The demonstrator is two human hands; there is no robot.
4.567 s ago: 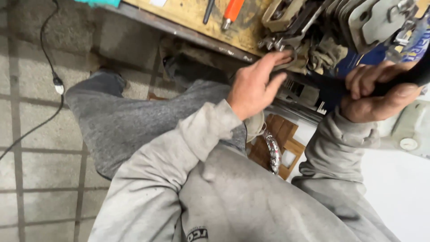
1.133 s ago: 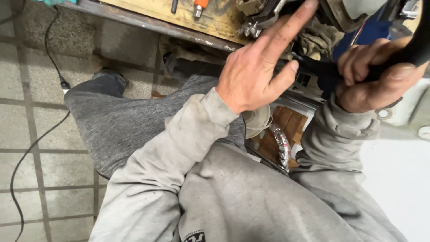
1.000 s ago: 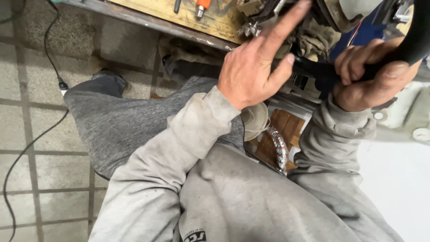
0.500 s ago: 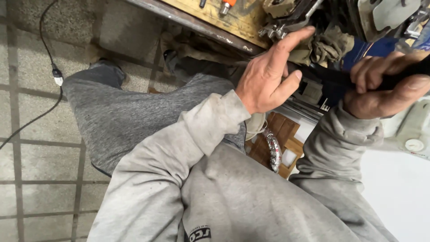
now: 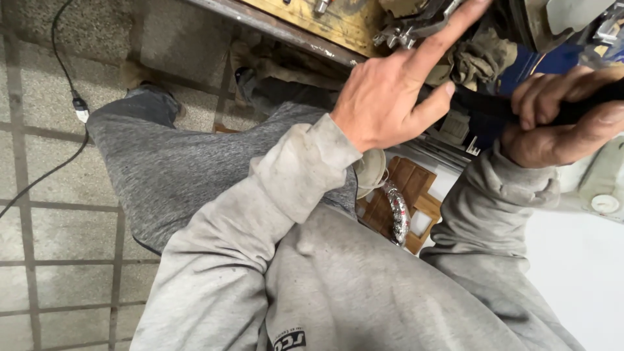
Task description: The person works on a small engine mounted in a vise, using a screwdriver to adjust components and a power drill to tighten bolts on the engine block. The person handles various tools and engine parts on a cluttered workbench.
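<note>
My left hand (image 5: 390, 97) is raised in front of the workbench, index finger stretched up toward a grey metal part (image 5: 403, 32) on the bench edge, thumb out to the right near a black bar-like handle (image 5: 487, 104). It holds nothing. My right hand (image 5: 562, 120) is closed around that black handle at the right, knuckles toward me. Both arms wear grey sweatshirt sleeves. What the handle belongs to is hidden behind the hands.
A wooden workbench top (image 5: 331, 23) with metal edge runs along the top. Dirty rags (image 5: 478, 58) hang near the handle. A black cable with white plug (image 5: 79, 109) lies on the tiled floor at left. A wooden crate (image 5: 406, 188) and white container (image 5: 601, 188) sit below.
My left hand has let go of the black handle and lifted, its index finger now pointing up at the metal parts. My right hand stays clamped on the handle.
</note>
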